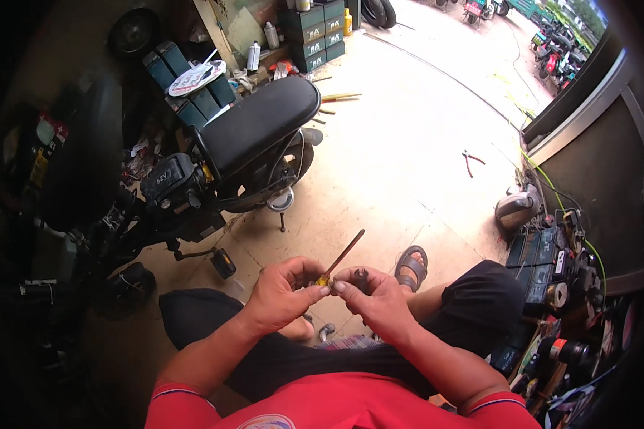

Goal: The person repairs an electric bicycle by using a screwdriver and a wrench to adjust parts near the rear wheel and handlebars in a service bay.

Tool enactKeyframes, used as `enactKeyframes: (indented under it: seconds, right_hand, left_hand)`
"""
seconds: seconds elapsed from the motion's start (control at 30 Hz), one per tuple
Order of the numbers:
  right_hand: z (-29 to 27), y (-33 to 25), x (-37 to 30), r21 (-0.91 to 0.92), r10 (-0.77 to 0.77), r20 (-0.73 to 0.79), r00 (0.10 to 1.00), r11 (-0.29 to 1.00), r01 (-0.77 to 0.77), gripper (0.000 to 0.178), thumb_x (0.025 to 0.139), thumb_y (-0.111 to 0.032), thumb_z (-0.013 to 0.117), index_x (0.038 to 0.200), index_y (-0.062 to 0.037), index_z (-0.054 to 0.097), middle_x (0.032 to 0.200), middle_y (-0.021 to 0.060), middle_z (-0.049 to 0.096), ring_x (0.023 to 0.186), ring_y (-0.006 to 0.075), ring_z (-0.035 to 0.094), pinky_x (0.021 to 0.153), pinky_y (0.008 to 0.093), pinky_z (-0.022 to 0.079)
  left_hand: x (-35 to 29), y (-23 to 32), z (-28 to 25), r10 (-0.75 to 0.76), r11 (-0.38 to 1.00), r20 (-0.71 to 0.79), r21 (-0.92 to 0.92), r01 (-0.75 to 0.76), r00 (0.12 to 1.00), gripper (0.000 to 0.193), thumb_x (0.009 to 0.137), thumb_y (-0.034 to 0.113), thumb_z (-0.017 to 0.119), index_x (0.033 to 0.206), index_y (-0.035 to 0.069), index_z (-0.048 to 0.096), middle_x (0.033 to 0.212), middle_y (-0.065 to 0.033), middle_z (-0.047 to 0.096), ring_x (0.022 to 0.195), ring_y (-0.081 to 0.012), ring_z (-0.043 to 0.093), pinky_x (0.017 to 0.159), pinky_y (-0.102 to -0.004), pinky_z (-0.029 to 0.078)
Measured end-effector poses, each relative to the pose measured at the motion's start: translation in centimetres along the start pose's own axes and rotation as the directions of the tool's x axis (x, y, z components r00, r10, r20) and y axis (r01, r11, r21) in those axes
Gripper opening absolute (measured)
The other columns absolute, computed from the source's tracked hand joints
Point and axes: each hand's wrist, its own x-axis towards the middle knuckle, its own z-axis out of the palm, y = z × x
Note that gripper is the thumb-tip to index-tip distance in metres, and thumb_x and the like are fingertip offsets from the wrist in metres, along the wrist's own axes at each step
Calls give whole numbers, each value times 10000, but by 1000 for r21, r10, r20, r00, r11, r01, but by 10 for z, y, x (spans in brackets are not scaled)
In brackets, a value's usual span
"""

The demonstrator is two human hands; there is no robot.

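My left hand (283,297) is closed around the yellow handle of a screwdriver (346,254), whose thin dark shaft points up and away to the right. Close beside it, my right hand (379,300) is closed too, and the fingertips of both hands meet at the handle. From the right hand's curled fingers sticks the end of a dark metal tool (361,274) that looks like a spanner; most of it is hidden. Whether a small part is pinched between the fingertips, I cannot make out. Below the hands lies a bent metal piece (326,331).
A black two-wheeler (257,118) stands at the left. Pliers (471,164) lie open on the tiled floor (401,129). Battery boxes (313,36) are stacked at the back. More batteries (537,257) and clutter line the right side by a door (594,171).
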Motion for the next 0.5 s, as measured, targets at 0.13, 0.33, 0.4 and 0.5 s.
enactKeyframes:
  seconds: [0.13,0.33,0.4,0.5]
  right_hand:
    - [9,-6,-10,-64,-77,-4,997,995,76,275,957,-82,689,1200,46,684,1001,72,739,931,92,657,831,226,527]
    - [5,9,-10,-250,-383,-103,918,903,348,245,925,-97,730,1133,32,725,977,78,754,843,76,659,732,218,535]
    - [6,0,-14,-373,-469,-136,872,840,394,194,876,-89,774,1044,6,750,887,88,750,758,104,685,656,236,542]
    - [2,-19,-19,-730,-870,187,457,187,657,175,789,-20,805,942,-41,723,760,77,705,530,158,638,522,249,504]
  left_hand:
    - [-4,-3,-3,3,1000,20,-9,-3,1000,239,911,31,714,1129,-22,630,902,-24,681,747,-55,615,613,-204,486]
    - [-5,-1,9,29,1000,-61,4,-29,998,217,899,15,705,1094,-25,619,860,-39,679,688,-70,612,558,-218,473]
    - [0,-15,6,263,958,-159,159,-239,951,257,908,-1,696,1134,-8,576,924,-74,678,766,-137,674,676,-261,540]
    - [-3,-9,-9,185,982,-229,78,-171,956,249,904,10,697,1109,-10,558,968,-88,676,887,-170,689,813,-299,555]
